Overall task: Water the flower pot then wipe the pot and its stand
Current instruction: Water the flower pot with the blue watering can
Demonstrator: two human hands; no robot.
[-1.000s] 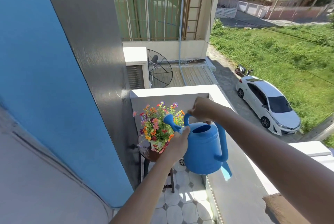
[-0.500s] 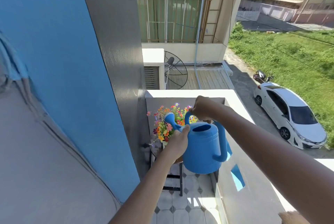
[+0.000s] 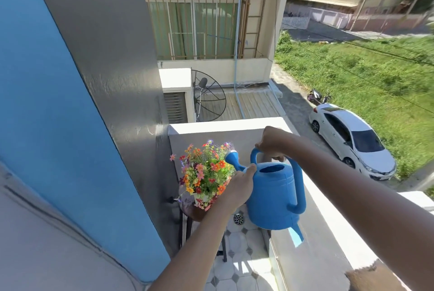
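- Balcony corner, high above a street: a pale parapet (image 3: 225, 126) closes the far and right sides, a grey-and-blue wall (image 3: 94, 102) stands on the left, and the floor (image 3: 237, 265) is pale tile with small dark diamonds and a round drain (image 3: 238, 218).
- Flowers (image 3: 205, 173) fill the corner where wall meets parapet, a dense bunch of small orange, red, pink and purple blooms on thin green stems; the pot (image 3: 200, 197) under them shows only as a pale patch, resting on a dark stand (image 3: 187, 225) with thin legs.
- Can (image 3: 273, 196), smooth blue plastic with a rounded body, an oval fill hole and a looped handle, hangs just right of the flowers; its spout ends in a flared rose (image 3: 231, 157) at the edge of the blooms.
- Right hand (image 3: 272, 141) is closed in a fist over the top handle; left hand (image 3: 239, 187) is wrapped round the base of the spout, a firm grip on the can.
- No water is visible yet, so the pour looks about to begin or barely begun.
- To pour well, I would carry the rose over the middle of the pot, tip slowly from the handle, and steer with the left hand.
- Stems look light and the stand narrow, so a gentle stream should avoid splashing the tiles or knocking the pot.
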